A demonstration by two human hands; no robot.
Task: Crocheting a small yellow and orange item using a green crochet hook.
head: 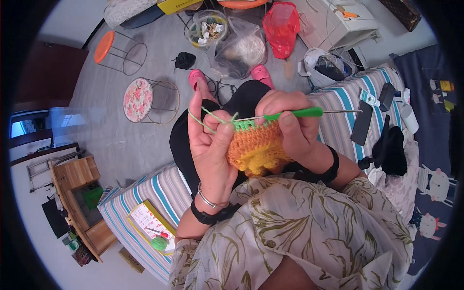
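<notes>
Above my lap I hold a crocheted piece [253, 145], yellow at the bottom, orange above, with a light green edge on top. My left hand [212, 145] pinches its upper left corner, and green yarn [197, 117] loops round the raised index finger. My right hand [293, 123] grips the green handle [301, 113] of a metal crochet hook, whose left end meets the green edge beside my left thumb; a metal shaft also sticks out to the right. To the left, on the striped bed cover, a green yarn ball [158, 243] and a red-capped tool [164, 235] rest on a yellow-edged sheet with handwriting.
Two round stools [138, 99] stand on the floor at left. Black yarn [185, 60], a waste bin [206, 30] and a plastic bag of white yarn [246, 50] lie ahead. On the striped cover [335, 127] at right are a tube, dark boxes and black cloth.
</notes>
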